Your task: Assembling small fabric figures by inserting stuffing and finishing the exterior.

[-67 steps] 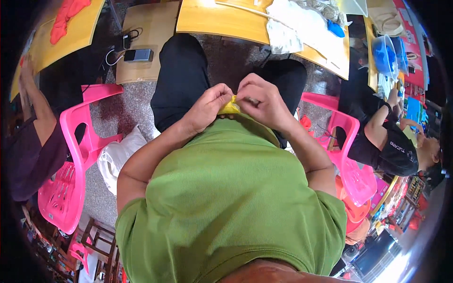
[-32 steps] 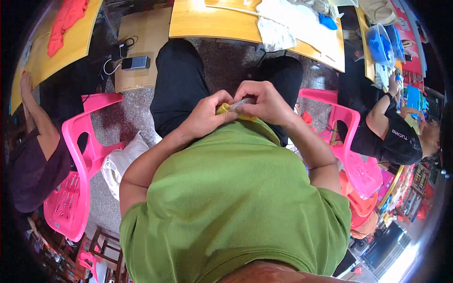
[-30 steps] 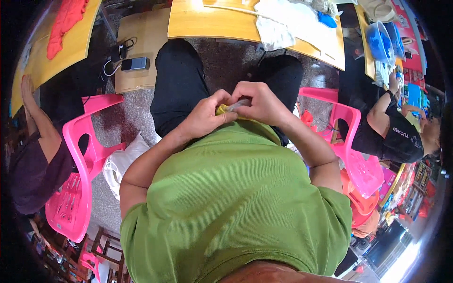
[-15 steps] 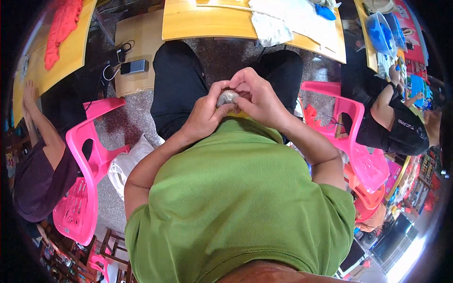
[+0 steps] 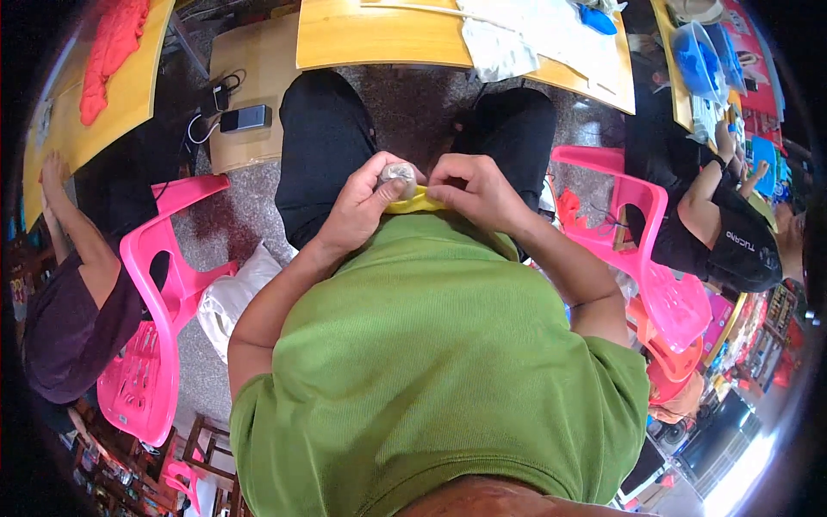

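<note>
Above my lap, my left hand is closed round a small, pale grey rounded lump, its thumb laid across the front. I cannot make out what the lump is made of. Just below it, against my green shirt, a smooth bright yellow thing shows in part; its shape is mostly hidden. My right hand is beside it, with thumb and fingers pinched together at its right end. The two hands are a little apart.
Ahead stands a yellow table with a white sheet and a thin stick. Pink chairs flank me on both sides, with a person seated at left and another at right. A white bag and a power bank lie to the left.
My right hand has let go of the grey lump and come down to the yellow thing. The left hand keeps the lump and has shifted slightly left. More of the yellow thing shows.
</note>
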